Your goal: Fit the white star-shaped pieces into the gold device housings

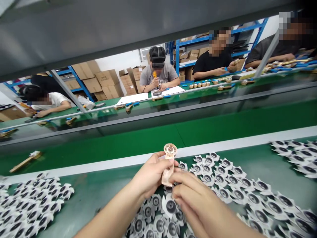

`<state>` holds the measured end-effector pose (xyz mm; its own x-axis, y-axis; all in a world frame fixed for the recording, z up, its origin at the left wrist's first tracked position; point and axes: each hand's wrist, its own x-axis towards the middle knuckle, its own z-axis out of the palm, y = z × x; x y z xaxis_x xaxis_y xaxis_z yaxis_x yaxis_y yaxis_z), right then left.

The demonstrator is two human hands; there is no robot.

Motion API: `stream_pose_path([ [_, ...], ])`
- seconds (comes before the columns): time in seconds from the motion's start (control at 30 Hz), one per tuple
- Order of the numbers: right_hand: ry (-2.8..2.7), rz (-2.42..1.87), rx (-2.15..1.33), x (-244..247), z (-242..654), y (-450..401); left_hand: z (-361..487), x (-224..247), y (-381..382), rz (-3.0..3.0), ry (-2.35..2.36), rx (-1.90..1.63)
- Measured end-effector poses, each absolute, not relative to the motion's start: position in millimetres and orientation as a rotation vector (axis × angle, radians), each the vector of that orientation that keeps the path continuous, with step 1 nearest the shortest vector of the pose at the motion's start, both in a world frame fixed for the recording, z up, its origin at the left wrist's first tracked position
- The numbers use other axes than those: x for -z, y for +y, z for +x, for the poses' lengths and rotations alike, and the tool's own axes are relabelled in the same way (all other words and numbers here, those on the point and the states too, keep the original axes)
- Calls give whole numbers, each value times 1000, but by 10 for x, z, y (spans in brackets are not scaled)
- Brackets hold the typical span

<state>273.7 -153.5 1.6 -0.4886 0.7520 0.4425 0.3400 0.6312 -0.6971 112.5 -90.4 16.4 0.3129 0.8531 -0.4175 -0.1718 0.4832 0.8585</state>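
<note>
A peach-coloured plastic fan housing (167, 175), with a round spoked head at its far end, is upright in my left hand (151, 173). My left thumb lies across its neck and the fingers are wrapped behind it. At the housing's lower end is my right hand (195, 198), its fingers curled and pinched together. What those fingers hold, if anything, is hidden. Right below the fingertips is a white fan wheel (170, 205) with a dark hub; I cannot tell whether the hand touches it. More white fan wheels (148, 213) lie under and around my hands.
Fan wheels (252, 198) spread to the right, with another group (27, 206) at left. Beyond a white strip (99, 174) runs a green belt (138, 138), carrying a tan handle-shaped part (26, 161). Several co-workers sit across the line; a metal panel (99, 29) hangs overhead.
</note>
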Motion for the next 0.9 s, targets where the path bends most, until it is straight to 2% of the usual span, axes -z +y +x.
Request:
stream_pose_path([
  [0.1,-1998,-967,-687,-39,2833,-1525,1121,-129,-897,915,1018,-804],
  [0.23,-1792,-1253,-1081,-52,3010,-1480,1101,-156,-955,1210,1020,-658],
  [0.33,-1628,-1296,-1274,-60,3084,-1453,1110,-226,-1013,1515,1106,-558],
  [0.57,-1453,-1321,-1347,-93,3139,-1457,1090,-278,-1026,2035,1209,-543],
  [0.9,-1284,-1315,-1432,-124,3110,-1440,1121,-257,-1054,2261,1143,-566],
])
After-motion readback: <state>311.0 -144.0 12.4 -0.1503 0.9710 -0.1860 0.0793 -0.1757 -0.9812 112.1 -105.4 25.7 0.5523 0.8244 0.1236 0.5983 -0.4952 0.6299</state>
